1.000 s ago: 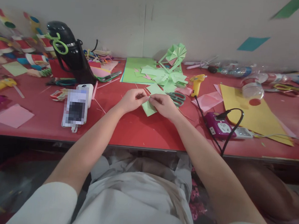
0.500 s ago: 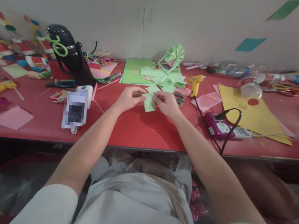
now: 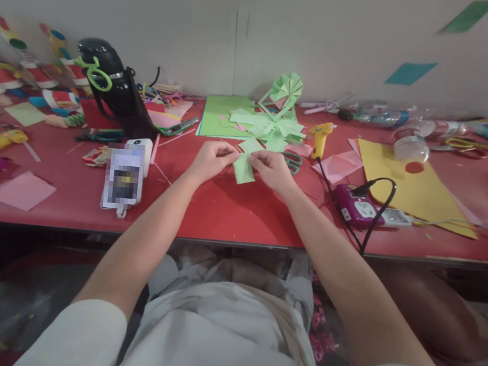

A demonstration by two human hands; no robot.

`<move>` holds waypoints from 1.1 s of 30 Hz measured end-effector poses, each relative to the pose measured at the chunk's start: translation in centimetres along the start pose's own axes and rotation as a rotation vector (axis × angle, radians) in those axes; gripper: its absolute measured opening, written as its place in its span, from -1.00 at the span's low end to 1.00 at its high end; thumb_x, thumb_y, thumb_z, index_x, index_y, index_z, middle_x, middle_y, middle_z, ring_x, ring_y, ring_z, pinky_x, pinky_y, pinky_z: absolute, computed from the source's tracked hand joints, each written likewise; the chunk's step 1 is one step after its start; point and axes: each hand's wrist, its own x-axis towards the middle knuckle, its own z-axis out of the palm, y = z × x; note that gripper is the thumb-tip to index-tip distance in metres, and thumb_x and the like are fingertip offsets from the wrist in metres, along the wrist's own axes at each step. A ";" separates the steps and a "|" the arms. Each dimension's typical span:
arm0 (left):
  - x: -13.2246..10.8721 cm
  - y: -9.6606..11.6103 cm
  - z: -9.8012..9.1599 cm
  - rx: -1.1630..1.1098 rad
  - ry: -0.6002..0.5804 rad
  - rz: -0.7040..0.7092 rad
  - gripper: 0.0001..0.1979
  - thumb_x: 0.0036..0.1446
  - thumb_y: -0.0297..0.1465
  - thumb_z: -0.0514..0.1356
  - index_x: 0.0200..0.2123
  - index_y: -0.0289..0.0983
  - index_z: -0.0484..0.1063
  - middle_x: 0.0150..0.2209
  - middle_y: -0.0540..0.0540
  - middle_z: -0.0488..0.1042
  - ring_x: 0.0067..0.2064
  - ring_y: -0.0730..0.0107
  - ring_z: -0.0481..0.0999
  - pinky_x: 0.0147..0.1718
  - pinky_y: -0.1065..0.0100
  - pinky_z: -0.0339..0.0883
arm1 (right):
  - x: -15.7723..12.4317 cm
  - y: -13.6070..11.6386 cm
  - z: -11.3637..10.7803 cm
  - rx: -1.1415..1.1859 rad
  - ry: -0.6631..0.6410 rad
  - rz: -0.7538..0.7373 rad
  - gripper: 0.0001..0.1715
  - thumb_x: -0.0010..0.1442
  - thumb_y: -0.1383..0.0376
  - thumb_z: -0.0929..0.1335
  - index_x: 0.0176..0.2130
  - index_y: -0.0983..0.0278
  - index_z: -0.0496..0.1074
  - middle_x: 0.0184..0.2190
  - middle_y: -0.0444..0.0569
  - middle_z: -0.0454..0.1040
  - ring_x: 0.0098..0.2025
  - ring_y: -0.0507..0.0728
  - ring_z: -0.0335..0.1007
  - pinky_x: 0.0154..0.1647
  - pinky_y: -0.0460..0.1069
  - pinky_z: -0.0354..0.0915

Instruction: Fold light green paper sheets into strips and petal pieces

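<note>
Both my hands meet over the middle of the red table. My left hand and my right hand each pinch the top edge of a small light green piece of paper, which hangs between them just above the table. Just behind it lies a heap of cut green paper pieces and a folded green paper fan shape. Green-handled scissors lie right of my right hand.
A phone stands at left beside a black bottle. A yellow glue gun, pink paper, a yellow sheet and a purple power strip with a black cable lie at right. Craft cups crowd the far left.
The green paper was lifted off the table and turned between my fingers; my hands have shifted slightly away from me.
</note>
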 end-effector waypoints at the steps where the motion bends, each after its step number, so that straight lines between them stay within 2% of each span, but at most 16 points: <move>1: 0.0 0.0 0.0 0.012 -0.001 0.005 -0.77 0.03 -0.26 0.32 -0.40 -0.35 0.55 -0.47 -0.08 0.55 -0.42 0.44 0.48 -0.35 0.37 0.37 | 0.0 0.0 0.0 -0.003 -0.002 -0.003 -0.59 0.19 -0.03 0.39 -0.39 0.26 0.48 -0.53 -0.06 0.41 -0.38 0.12 0.40 -0.37 0.00 0.34; 10: -0.1 -0.3 0.0 0.142 -0.013 0.061 -0.81 0.08 -0.29 0.25 -0.42 -0.32 0.52 -0.47 -0.06 0.52 -0.42 0.44 0.45 -0.36 0.38 0.31 | -0.4 -1.3 -0.1 -0.067 -0.041 0.022 -0.68 0.19 0.11 0.34 -0.44 0.29 0.42 -0.55 -0.09 0.37 -0.49 0.04 0.25 -0.41 -0.02 0.21; 15: -0.1 -0.3 0.0 0.179 -0.027 0.063 -0.81 0.10 -0.30 0.25 -0.41 -0.32 0.53 -0.48 -0.06 0.52 -0.43 0.45 0.44 -0.38 0.38 0.28 | -0.7 -1.9 -0.1 -0.136 -0.048 0.022 -0.56 0.20 0.00 0.34 -0.47 0.30 0.42 -0.58 -0.11 0.34 -0.52 0.01 0.16 -0.47 -0.04 0.12; 20: -0.1 -0.4 0.1 0.157 -0.027 0.097 -0.80 0.11 -0.29 0.25 -0.39 -0.32 0.54 -0.43 -0.08 0.55 -0.38 0.41 0.49 -0.32 0.37 0.34 | -0.5 -1.6 -0.3 -0.070 -0.044 0.004 -0.52 0.16 -0.07 0.37 -0.45 0.29 0.44 -0.55 -0.09 0.38 -0.48 0.03 0.22 -0.41 -0.02 0.20; 26: -0.2 -0.4 0.3 0.084 -0.068 0.151 -0.76 0.10 -0.24 0.30 -0.26 -0.29 0.61 -0.26 -0.14 0.63 -0.23 0.33 0.57 -0.20 0.34 0.41 | -0.5 -1.8 -0.3 0.016 -0.051 -0.001 -0.52 0.14 -0.08 0.39 -0.43 0.29 0.48 -0.52 -0.07 0.41 -0.44 0.06 0.28 -0.36 -0.01 0.26; 33: -0.5 0.2 0.2 0.142 -0.057 0.118 -0.77 0.13 -0.25 0.27 -0.30 -0.29 0.62 -0.30 -0.12 0.63 -0.26 0.33 0.56 -0.23 0.35 0.39 | -0.6 -2.1 -0.1 -0.039 -0.071 0.001 -0.49 0.18 -0.09 0.36 -0.48 0.28 0.44 -0.58 -0.13 0.32 -0.48 0.02 0.19 -0.42 -0.03 0.18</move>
